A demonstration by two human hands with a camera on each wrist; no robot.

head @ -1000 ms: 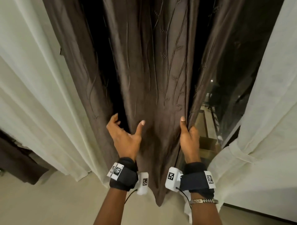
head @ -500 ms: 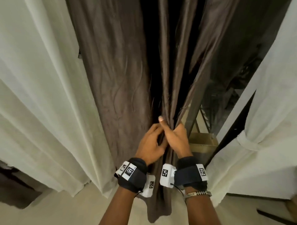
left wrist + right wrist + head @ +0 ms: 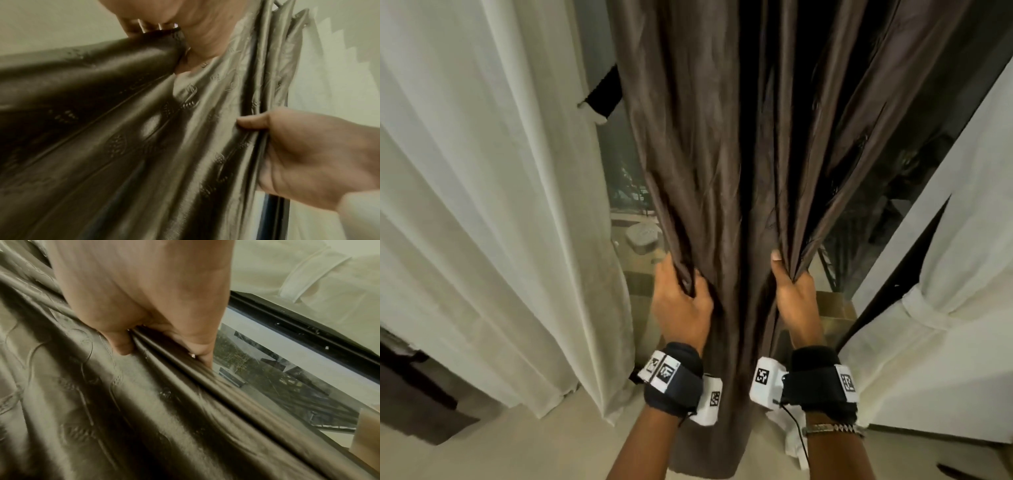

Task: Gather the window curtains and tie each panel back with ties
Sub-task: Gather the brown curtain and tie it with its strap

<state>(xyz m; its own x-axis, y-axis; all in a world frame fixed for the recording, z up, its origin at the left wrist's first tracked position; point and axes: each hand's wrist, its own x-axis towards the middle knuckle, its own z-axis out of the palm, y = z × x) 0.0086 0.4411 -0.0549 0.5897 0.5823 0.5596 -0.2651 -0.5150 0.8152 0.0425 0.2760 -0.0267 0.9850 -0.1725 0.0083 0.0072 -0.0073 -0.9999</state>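
A brown embossed curtain panel (image 3: 722,154) hangs in front of me in loose pleats. My left hand (image 3: 681,301) grips a bunch of folds at the panel's left edge, fingers curled round the cloth. My right hand (image 3: 792,294) pinches several pleats at the right edge between thumb and fingers, as the right wrist view shows at the brown curtain (image 3: 144,402). In the left wrist view both hands hold the same brown curtain (image 3: 123,129), the right hand (image 3: 304,155) lower right. A dark tie band (image 3: 604,96) hangs at the upper left, by the white curtain.
A white curtain (image 3: 482,205) hangs loose at the left. Another white curtain (image 3: 945,308) at the right is tied back with a white band (image 3: 924,308). Window glass (image 3: 893,171) with a dark frame (image 3: 308,331) shows behind. Beige floor (image 3: 534,445) lies below.
My hands, pressed together on gathered pleats half a second ago, have moved apart, each holding one edge of the brown panel. The view shifted left, baring glass beside the white curtain.
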